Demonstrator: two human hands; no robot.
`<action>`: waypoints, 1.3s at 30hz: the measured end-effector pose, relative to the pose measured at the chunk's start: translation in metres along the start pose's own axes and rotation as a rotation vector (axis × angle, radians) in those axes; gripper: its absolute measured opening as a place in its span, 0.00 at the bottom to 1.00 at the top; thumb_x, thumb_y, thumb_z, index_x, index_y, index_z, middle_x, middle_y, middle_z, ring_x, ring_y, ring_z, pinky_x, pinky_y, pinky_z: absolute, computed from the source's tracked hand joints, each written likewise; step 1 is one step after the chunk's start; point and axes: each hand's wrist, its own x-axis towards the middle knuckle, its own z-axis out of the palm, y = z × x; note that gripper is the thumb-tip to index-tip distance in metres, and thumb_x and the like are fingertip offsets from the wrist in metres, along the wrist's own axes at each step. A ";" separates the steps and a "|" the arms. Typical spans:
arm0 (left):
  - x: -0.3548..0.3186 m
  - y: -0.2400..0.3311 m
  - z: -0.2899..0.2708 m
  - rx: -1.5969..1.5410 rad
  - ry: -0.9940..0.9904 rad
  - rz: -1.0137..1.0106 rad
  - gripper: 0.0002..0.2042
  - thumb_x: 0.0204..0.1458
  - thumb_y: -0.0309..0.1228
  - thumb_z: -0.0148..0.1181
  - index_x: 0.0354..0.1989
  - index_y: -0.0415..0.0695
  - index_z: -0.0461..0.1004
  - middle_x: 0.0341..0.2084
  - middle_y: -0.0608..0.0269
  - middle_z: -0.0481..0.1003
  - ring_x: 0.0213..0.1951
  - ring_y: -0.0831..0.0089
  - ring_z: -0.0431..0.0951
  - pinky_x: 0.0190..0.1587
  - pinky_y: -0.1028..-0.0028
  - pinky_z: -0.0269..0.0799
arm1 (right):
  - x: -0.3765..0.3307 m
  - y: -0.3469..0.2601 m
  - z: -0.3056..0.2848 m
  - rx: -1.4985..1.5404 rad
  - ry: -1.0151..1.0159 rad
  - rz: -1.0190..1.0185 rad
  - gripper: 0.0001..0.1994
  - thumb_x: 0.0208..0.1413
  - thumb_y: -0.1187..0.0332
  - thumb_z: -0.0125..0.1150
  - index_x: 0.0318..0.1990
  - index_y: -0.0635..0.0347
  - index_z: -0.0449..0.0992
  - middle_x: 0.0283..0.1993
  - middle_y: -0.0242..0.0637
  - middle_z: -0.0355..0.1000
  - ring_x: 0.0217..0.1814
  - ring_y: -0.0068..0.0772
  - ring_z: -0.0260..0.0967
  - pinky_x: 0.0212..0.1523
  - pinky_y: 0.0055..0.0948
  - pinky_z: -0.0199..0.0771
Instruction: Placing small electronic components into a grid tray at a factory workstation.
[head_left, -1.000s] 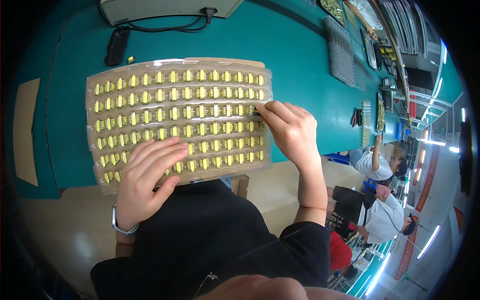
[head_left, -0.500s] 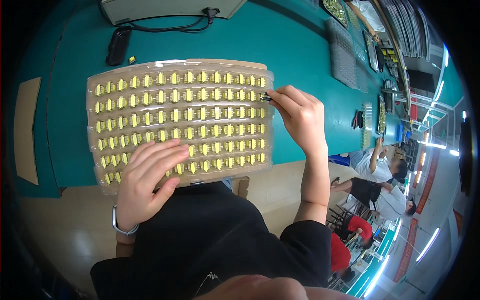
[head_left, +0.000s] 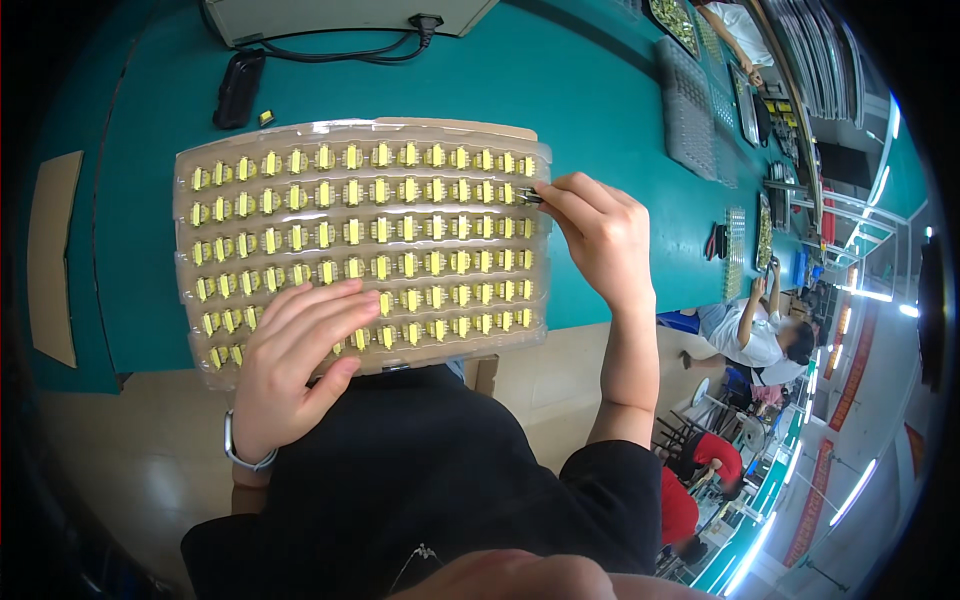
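A clear plastic tray holds several rows of small transformers, with yellow-wrapped middles and pins at their sides. My left hand lies over the tray's lower left part, fingers stretched out and resting on it, hiding some of the transformers beneath. At the tray's right edge, by the end of the second row, my right hand is closed in a pinch. Between its fingertips shows a small dark piece with a metallic glint; its kind is too small to make out.
Cardboard lies at the far left of the green table. Behind the tray are a black plastic holder, one loose transformer and a box with a power cord. Empty-looking clear trays stand farther right; co-workers are beyond.
The dark piece at my right fingertips has tilted slightly. Both my hands stay in nearly the same place. In the background, a co-worker's hands have shifted and another person has moved.
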 end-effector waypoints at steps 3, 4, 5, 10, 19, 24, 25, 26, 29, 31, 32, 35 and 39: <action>-0.001 0.000 0.000 0.005 0.000 0.000 0.19 0.58 0.33 0.62 0.56 0.39 0.79 0.55 0.55 0.82 0.62 0.52 0.78 0.66 0.51 0.65 | 0.000 -0.001 -0.003 -0.001 -0.002 0.014 0.10 0.47 0.75 0.74 0.39 0.60 0.84 0.35 0.32 0.78 0.32 0.35 0.78 0.32 0.32 0.77; -0.001 0.000 0.000 0.011 -0.003 0.001 0.19 0.59 0.33 0.62 0.57 0.39 0.79 0.55 0.55 0.82 0.62 0.52 0.78 0.66 0.51 0.65 | 0.000 -0.002 -0.004 0.009 -0.001 0.011 0.10 0.47 0.76 0.74 0.39 0.60 0.84 0.35 0.32 0.78 0.32 0.35 0.78 0.32 0.32 0.77; 0.000 0.000 0.001 0.010 -0.004 0.002 0.19 0.59 0.33 0.62 0.57 0.39 0.79 0.55 0.55 0.82 0.62 0.52 0.78 0.66 0.51 0.65 | 0.000 -0.002 -0.004 0.020 0.000 0.008 0.10 0.47 0.76 0.74 0.38 0.60 0.84 0.35 0.32 0.78 0.32 0.35 0.78 0.32 0.32 0.77; 0.001 0.001 0.000 0.006 -0.003 -0.002 0.19 0.59 0.33 0.61 0.57 0.39 0.79 0.55 0.55 0.82 0.62 0.52 0.78 0.66 0.51 0.65 | -0.001 0.000 0.000 0.002 -0.022 0.006 0.10 0.47 0.75 0.74 0.38 0.60 0.84 0.35 0.32 0.78 0.32 0.35 0.78 0.31 0.32 0.77; 0.003 0.002 0.000 0.024 0.001 0.000 0.18 0.58 0.30 0.62 0.56 0.41 0.79 0.56 0.58 0.81 0.63 0.56 0.77 0.66 0.52 0.67 | 0.007 -0.006 -0.004 0.029 -0.025 0.000 0.10 0.48 0.74 0.74 0.40 0.59 0.84 0.37 0.32 0.78 0.33 0.35 0.79 0.33 0.34 0.78; 0.001 0.002 0.000 0.031 0.005 -0.003 0.18 0.58 0.30 0.62 0.57 0.41 0.79 0.56 0.58 0.81 0.63 0.57 0.77 0.66 0.52 0.67 | 0.012 -0.008 -0.002 0.030 -0.048 -0.042 0.11 0.48 0.74 0.74 0.41 0.59 0.84 0.37 0.32 0.79 0.34 0.36 0.79 0.34 0.34 0.78; 0.001 0.002 0.000 0.028 0.006 -0.004 0.18 0.57 0.30 0.62 0.57 0.41 0.79 0.56 0.58 0.81 0.63 0.57 0.77 0.67 0.52 0.67 | 0.012 -0.007 -0.002 0.013 -0.058 -0.043 0.11 0.48 0.74 0.74 0.41 0.59 0.84 0.37 0.32 0.79 0.34 0.36 0.79 0.33 0.34 0.78; 0.000 0.002 0.000 0.027 0.007 -0.004 0.18 0.57 0.30 0.62 0.57 0.41 0.79 0.56 0.58 0.81 0.63 0.57 0.77 0.67 0.52 0.67 | 0.012 -0.007 -0.002 -0.004 -0.069 -0.044 0.11 0.48 0.74 0.74 0.41 0.60 0.84 0.37 0.32 0.79 0.34 0.37 0.79 0.33 0.34 0.78; 0.000 0.001 0.000 0.012 0.002 -0.010 0.19 0.57 0.32 0.61 0.56 0.39 0.79 0.55 0.55 0.82 0.62 0.52 0.78 0.66 0.51 0.66 | 0.013 -0.007 0.000 0.020 -0.061 -0.051 0.10 0.49 0.74 0.74 0.40 0.60 0.84 0.37 0.32 0.79 0.34 0.37 0.79 0.33 0.34 0.78; 0.000 0.001 0.000 0.016 -0.007 -0.007 0.19 0.58 0.33 0.62 0.56 0.39 0.79 0.55 0.55 0.82 0.62 0.52 0.78 0.66 0.51 0.65 | 0.015 -0.006 -0.002 0.037 -0.058 -0.042 0.10 0.49 0.74 0.74 0.40 0.60 0.84 0.37 0.33 0.79 0.34 0.37 0.79 0.33 0.34 0.78; 0.000 0.001 0.000 0.017 -0.006 -0.009 0.19 0.58 0.33 0.62 0.56 0.39 0.79 0.55 0.55 0.82 0.62 0.52 0.78 0.66 0.51 0.65 | 0.016 -0.005 -0.003 0.054 -0.055 -0.033 0.09 0.49 0.74 0.74 0.40 0.60 0.84 0.37 0.33 0.79 0.33 0.37 0.79 0.33 0.34 0.78; 0.000 0.000 -0.002 0.010 -0.012 -0.004 0.19 0.58 0.33 0.62 0.56 0.39 0.80 0.55 0.55 0.82 0.62 0.53 0.78 0.66 0.51 0.65 | 0.021 0.004 -0.007 0.051 -0.008 0.010 0.08 0.49 0.74 0.74 0.39 0.60 0.84 0.37 0.33 0.79 0.33 0.38 0.79 0.33 0.34 0.78; 0.001 0.002 -0.005 0.012 -0.041 -0.010 0.21 0.54 0.28 0.65 0.59 0.44 0.79 0.59 0.60 0.80 0.64 0.57 0.76 0.67 0.51 0.66 | 0.026 0.014 -0.005 0.014 -0.003 0.019 0.08 0.50 0.74 0.73 0.39 0.60 0.85 0.37 0.34 0.79 0.32 0.38 0.78 0.32 0.34 0.77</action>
